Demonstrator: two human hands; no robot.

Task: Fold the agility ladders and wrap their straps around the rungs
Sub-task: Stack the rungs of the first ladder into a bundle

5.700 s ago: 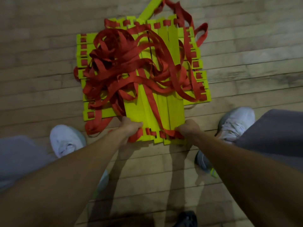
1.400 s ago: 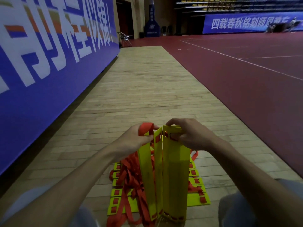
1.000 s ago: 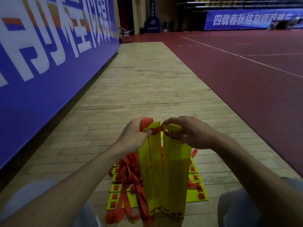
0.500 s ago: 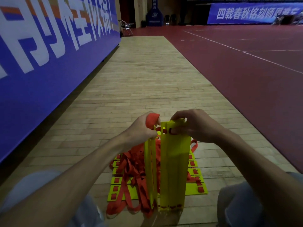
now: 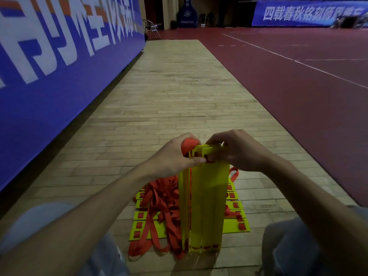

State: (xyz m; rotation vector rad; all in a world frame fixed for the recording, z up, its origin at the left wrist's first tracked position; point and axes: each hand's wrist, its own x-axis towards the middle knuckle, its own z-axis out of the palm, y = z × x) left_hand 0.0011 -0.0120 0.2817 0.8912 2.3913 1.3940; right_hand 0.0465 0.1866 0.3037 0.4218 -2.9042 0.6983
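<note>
— At six o'clock of the view, on the wooden floor (image 5: 169,96), the bundle of yellow rungs (image 5: 203,196) is standing on end, where seconds ago it was lying flat.
— And the gap in it?
— Closing. The outer rungs at nine o'clock are now sitting nearly flush, so the folding is looking close to done; wrapping is not yet starting.
— Who is holding what?
— The left hand (image 5: 171,158) is clamping the top from nine o'clock, with a red strap loop (image 5: 189,144) bunched in its grip. The right hand (image 5: 239,150) is pinching the top edge from three o'clock. The bundle is running down from both grips toward six o'clock, with loose straps (image 5: 161,198) heaping behind it over the flat rungs (image 5: 237,226).
</note>
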